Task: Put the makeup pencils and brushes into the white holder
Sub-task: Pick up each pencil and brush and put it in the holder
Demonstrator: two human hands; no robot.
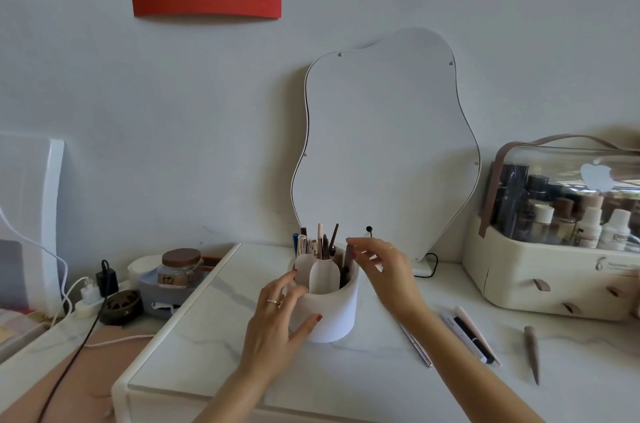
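Note:
The white holder stands on the marble tabletop in front of the mirror. Several pencils and brushes stand upright in its rear compartments. My left hand rests against the holder's left side, fingers spread over the rim and thumb on the front wall. My right hand hovers at the right rim, fingers apart; a dark pencil stands in the holder just under its fingertips. On the table to the right lie a silver pencil, a white and black pencil, a pale pink stick and a brown tapered brush handle.
A wavy-edged mirror leans on the wall behind the holder. A cream cosmetics case full of bottles sits at the right. To the left are a jar, chargers, cables and a white frame.

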